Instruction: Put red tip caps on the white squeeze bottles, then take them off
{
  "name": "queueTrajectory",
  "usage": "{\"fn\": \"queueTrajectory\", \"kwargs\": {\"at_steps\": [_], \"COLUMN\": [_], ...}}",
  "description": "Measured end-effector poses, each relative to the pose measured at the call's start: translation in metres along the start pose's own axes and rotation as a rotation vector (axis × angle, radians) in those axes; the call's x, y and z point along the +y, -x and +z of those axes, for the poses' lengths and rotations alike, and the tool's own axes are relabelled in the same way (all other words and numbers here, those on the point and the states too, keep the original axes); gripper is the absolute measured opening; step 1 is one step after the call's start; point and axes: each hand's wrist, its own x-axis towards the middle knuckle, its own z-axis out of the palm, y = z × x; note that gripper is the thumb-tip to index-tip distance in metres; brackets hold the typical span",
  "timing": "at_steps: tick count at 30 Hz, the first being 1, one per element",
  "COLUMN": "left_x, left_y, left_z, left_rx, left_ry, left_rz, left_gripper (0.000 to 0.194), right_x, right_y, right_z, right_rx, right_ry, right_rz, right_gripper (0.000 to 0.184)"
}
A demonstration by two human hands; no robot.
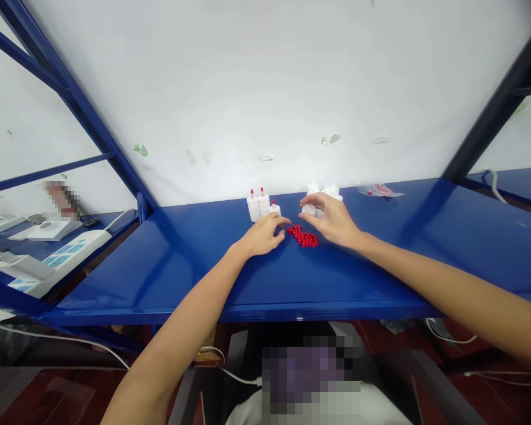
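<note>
A pile of small red caps (303, 236) lies on the blue shelf (203, 265). My left hand (263, 234) rests just left of the pile, fingers curled, fingertips at the caps; what it pinches, if anything, is hidden. My right hand (331, 219) is right of the pile and holds a small white bottle (310, 209) between thumb and fingers. Three white bottles with red caps (261, 205) stand behind my left hand. More white bottles without caps (330, 190) stand behind my right hand.
A clear plastic bag (378, 190) lies at the back right of the shelf, against the white wall. Blue frame struts rise at left and right. On a lower surface at left sit a white power strip (66, 254) and white devices.
</note>
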Motion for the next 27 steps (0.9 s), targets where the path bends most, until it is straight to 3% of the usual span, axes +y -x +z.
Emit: {"fn": "queueTrajectory", "kwargs": {"at_steps": [4, 11, 15, 20, 27], "left_x": [0.003, 0.002, 0.0, -0.003, -0.003], "left_y": [-0.001, -0.004, -0.005, -0.004, -0.004], "left_z": [0.001, 0.0, 0.001, 0.003, 0.002], "left_rx": [-0.066, -0.109, -0.111, -0.09, -0.092], "left_ry": [0.003, -0.005, -0.012, 0.013, 0.015], "left_rz": [-0.026, -0.03, -0.029, -0.027, -0.003], "left_gripper": [0.037, 0.034, 0.03, 0.03, 0.027], "right_x": [-0.005, -0.012, -0.024, -0.035, -0.035], "right_y": [-0.003, -0.015, -0.014, -0.012, -0.013], "right_z": [0.0, 0.004, -0.002, -0.008, -0.009], "right_rx": [0.015, 0.091, 0.008, -0.041, -0.085], "right_ry": [-0.146, -0.865, -1.155, -1.247, -1.161], "right_rz": [0.039, 0.557, 0.726, 0.809, 0.874], "right_gripper": [0.038, 0.018, 0.006, 0.008, 0.024]}}
